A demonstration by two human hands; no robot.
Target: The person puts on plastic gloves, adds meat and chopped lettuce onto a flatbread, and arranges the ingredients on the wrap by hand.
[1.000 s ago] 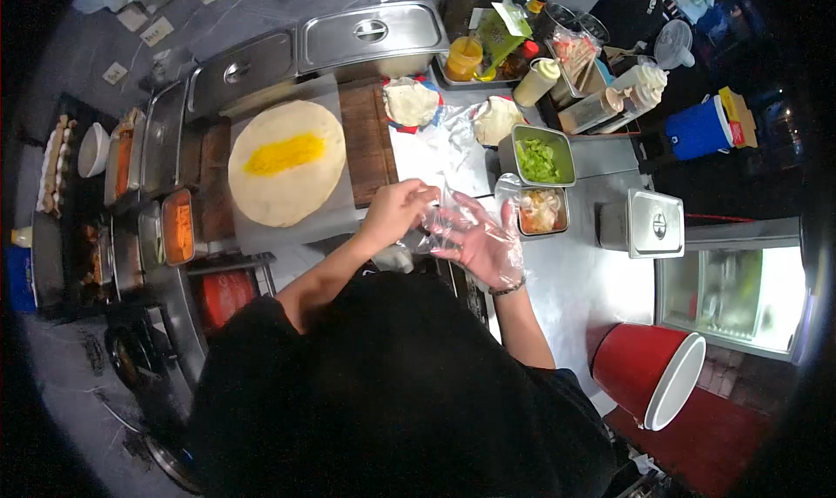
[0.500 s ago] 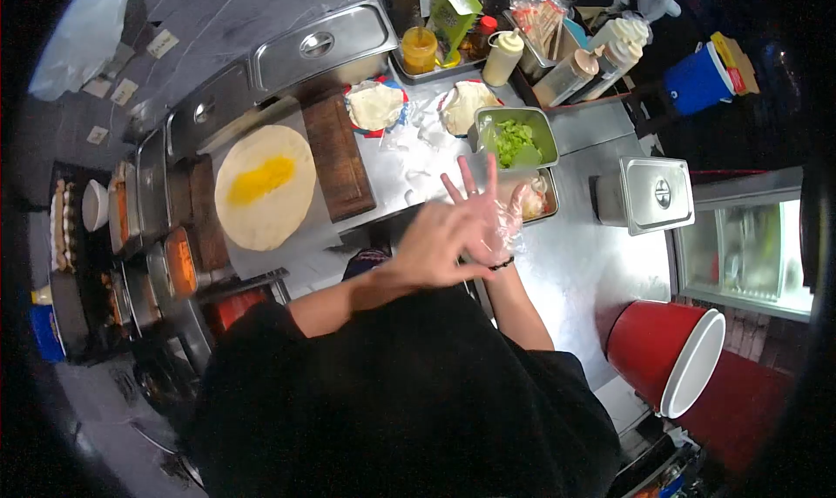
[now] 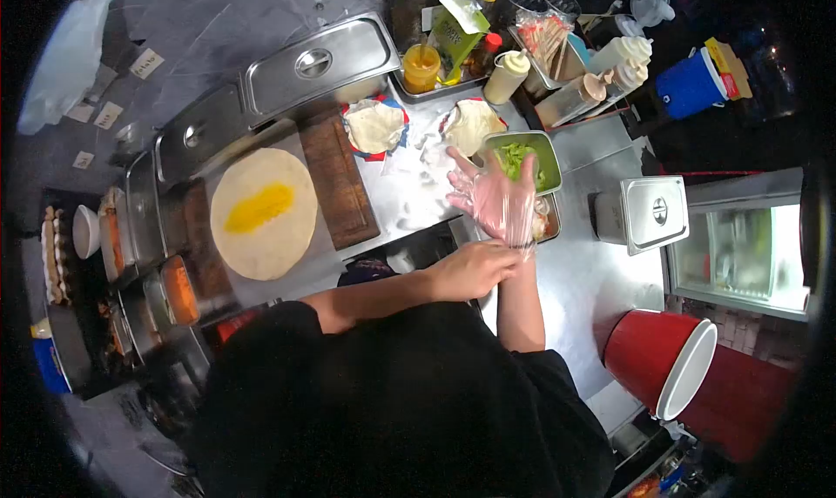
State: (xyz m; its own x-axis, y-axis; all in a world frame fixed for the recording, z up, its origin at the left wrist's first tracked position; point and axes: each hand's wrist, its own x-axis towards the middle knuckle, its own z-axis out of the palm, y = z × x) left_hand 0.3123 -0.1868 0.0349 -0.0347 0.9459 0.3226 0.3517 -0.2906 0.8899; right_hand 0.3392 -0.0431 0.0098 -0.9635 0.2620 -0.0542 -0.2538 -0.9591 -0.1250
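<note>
At the right wrist point(image 3: 520, 272), the left hand point(image 3: 477, 267) seemingly pinches the clear glove point(image 3: 502, 204), which points forward.

Hardly any text is legible. Top L, a paper slip point(image 3: 146, 63) on the gray surface point(image 3: 205, 41) has hndwrtg that looks like "Potato", tho can't be 100% sure. Lower L of it, two more slips point(image 3: 109, 115) point(image 3: 83, 160) w/ marks, too small to read. Green pack point(image 3: 455, 38) w/ print, illeg. Carton point(image 3: 730, 68) by the blue cooler point(image 3: 691, 84): print, also illeg.
</note>
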